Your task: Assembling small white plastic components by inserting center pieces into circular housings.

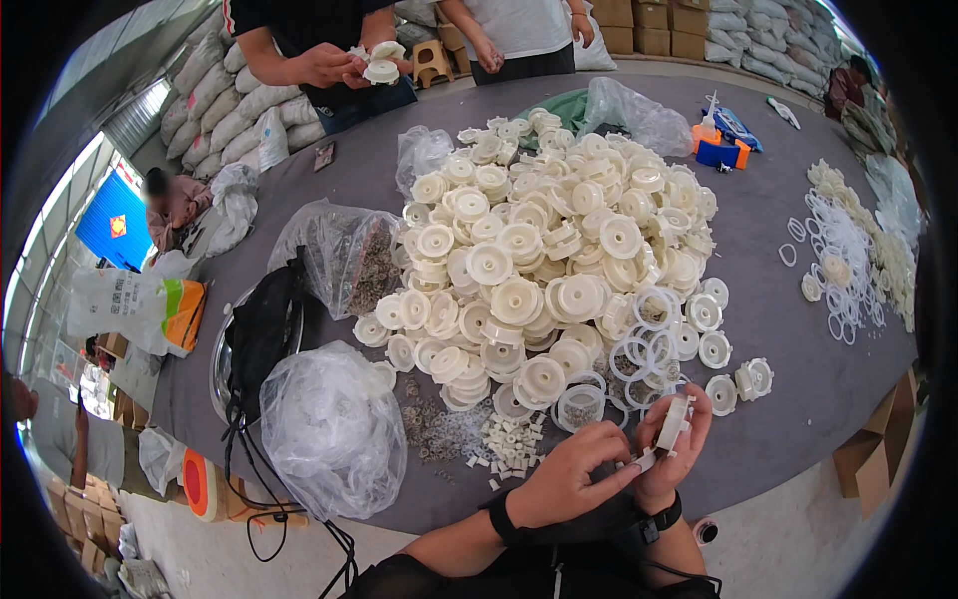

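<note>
My right hand (656, 479) grips a cream round plastic part (677, 419), held on edge above the table's near side. My left hand (574, 471) reaches across to it, thumb and fingers pinching a small white plastic piece (646, 460) just below the round part. Beyond both hands rises a large heap of cream round plastic parts (519, 299). White plastic rings (581, 407) lie at its near right edge. Left of my hands are small white plastic blocks (512, 435) and a spread of tiny metal and clear pieces (439, 429).
A clear plastic bag (334, 429) and a black drawstring bag (264, 329) on a metal tray lie left. More white rings (836, 255) are strewn far right, past an orange and blue holder (720, 150). Across the table, a co-worker's hands (344, 65) hold cream parts.
</note>
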`<state>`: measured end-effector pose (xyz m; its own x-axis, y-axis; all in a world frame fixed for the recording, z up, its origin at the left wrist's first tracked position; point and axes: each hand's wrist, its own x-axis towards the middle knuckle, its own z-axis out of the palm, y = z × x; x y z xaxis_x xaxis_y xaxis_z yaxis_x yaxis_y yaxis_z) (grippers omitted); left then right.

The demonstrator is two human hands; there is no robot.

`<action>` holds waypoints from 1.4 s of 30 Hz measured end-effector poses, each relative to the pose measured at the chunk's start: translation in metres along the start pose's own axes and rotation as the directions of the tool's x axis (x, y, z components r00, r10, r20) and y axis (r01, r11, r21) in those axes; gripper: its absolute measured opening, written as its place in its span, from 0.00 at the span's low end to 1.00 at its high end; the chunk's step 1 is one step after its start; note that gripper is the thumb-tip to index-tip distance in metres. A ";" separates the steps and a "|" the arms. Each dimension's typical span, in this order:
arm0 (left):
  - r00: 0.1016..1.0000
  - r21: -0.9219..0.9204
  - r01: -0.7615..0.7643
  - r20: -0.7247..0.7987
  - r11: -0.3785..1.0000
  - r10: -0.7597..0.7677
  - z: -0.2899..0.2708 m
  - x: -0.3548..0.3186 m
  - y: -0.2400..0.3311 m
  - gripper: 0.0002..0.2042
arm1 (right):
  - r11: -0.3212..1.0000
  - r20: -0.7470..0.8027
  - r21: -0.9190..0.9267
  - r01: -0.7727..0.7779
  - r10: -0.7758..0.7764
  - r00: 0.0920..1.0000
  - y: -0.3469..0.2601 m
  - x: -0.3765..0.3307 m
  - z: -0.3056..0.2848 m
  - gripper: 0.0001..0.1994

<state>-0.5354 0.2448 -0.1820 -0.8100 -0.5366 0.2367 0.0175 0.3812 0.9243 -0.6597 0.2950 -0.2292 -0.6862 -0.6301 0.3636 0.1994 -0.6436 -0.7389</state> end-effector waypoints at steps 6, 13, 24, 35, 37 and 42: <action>0.998 0.005 0.067 0.016 0.998 -0.067 0.002 -0.002 -0.002 0.06 | 0.999 0.025 -0.025 -0.021 0.021 0.999 -0.004 -0.001 0.002 0.22; 0.998 -0.014 0.056 -0.005 0.998 -0.056 0.001 -0.002 0.000 0.05 | 0.998 0.085 -0.065 0.006 -0.001 0.996 -0.003 -0.002 0.002 0.21; 0.993 0.012 0.114 -0.019 0.993 -0.113 0.005 -0.003 0.001 0.06 | 0.998 0.146 -0.061 -0.023 0.032 0.989 -0.005 -0.004 0.001 0.23; 0.987 -0.004 0.087 -0.136 0.996 -0.087 0.002 -0.004 0.006 0.06 | 0.965 0.173 -0.208 -0.158 0.195 0.965 -0.001 -0.009 -0.009 0.29; 0.981 0.011 0.062 -0.187 0.998 -0.058 0.001 -0.004 0.003 0.07 | 0.975 0.223 -0.121 -0.189 0.212 0.951 0.000 -0.008 -0.006 0.33; 0.971 0.056 0.010 -0.240 0.998 0.003 -0.001 -0.002 0.002 0.08 | 0.951 0.239 -0.145 -0.272 0.300 0.923 -0.012 -0.015 0.002 0.39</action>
<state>-0.5336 0.2455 -0.1805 -0.6452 -0.7005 0.3049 -0.0233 0.4169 0.9086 -0.6505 0.3108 -0.2247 -0.4062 -0.8791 0.2496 0.2746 -0.3779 -0.8842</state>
